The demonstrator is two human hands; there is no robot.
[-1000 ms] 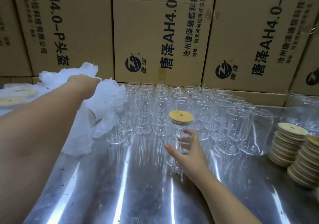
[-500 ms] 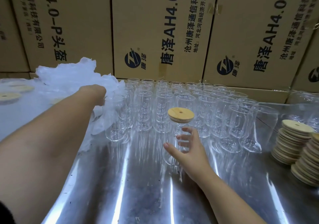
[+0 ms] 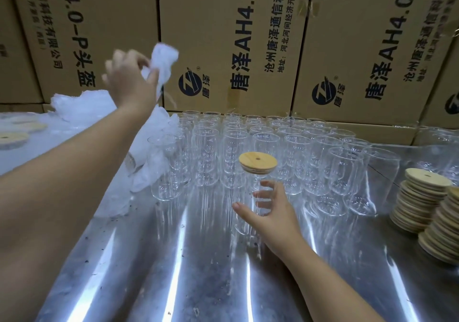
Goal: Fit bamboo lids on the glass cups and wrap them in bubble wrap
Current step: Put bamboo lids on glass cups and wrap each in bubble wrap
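A clear glass cup (image 3: 249,218) with a round bamboo lid (image 3: 257,162) stands upright on the shiny metal table (image 3: 198,272), in front of the rows of glasses. My right hand (image 3: 272,212) curls round its lower half, thumb on the left side. My left hand (image 3: 131,81) is raised high at the upper left and pinches a sheet of white bubble wrap (image 3: 162,64), which trails down toward the bubble wrap pile (image 3: 82,109).
Several rows of empty glass cups (image 3: 285,153) fill the table's far middle. Two stacks of bamboo lids (image 3: 422,197) stand at the right edge. Lidded, wrapped cups (image 3: 12,138) lie at the far left. Cardboard boxes (image 3: 236,36) wall off the back.
My left hand has lifted from the bubble wrap pile up and to the right, pulling a sheet with it. My right hand has kept its grip on the lidded cup.
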